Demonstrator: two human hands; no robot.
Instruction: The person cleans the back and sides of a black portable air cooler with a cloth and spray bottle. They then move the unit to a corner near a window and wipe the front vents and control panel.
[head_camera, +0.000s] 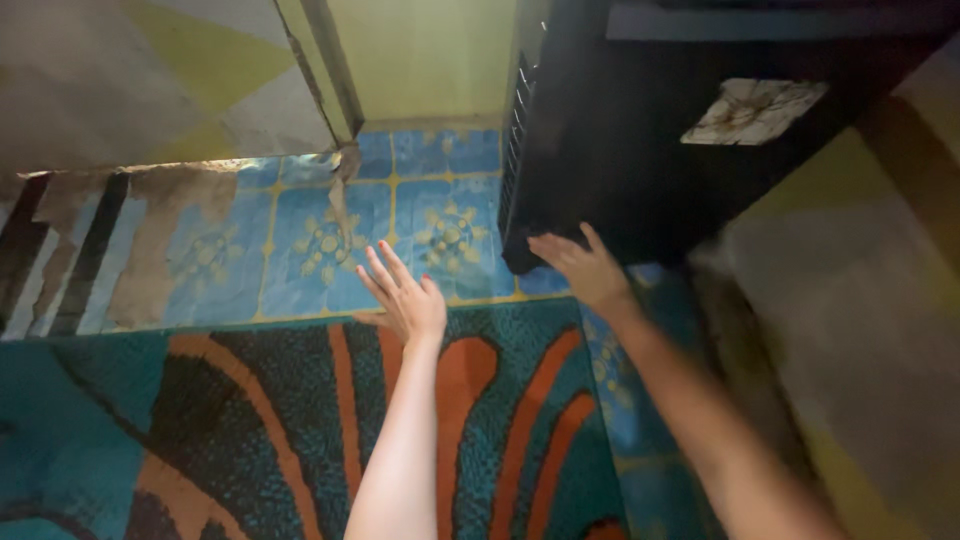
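While both arms are stretched forward, the left hand (407, 297) is held open, fingers spread, above the rug's (250, 430) edge; the right hand (585, 268) is held open, empty, just beside the black cabinet's (640, 150) lower corner on blue patterned tiles (440, 235).

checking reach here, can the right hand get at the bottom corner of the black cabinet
Probably yes: the right hand is open, its fingertips almost at the black cabinet lower corner, with nothing between them.
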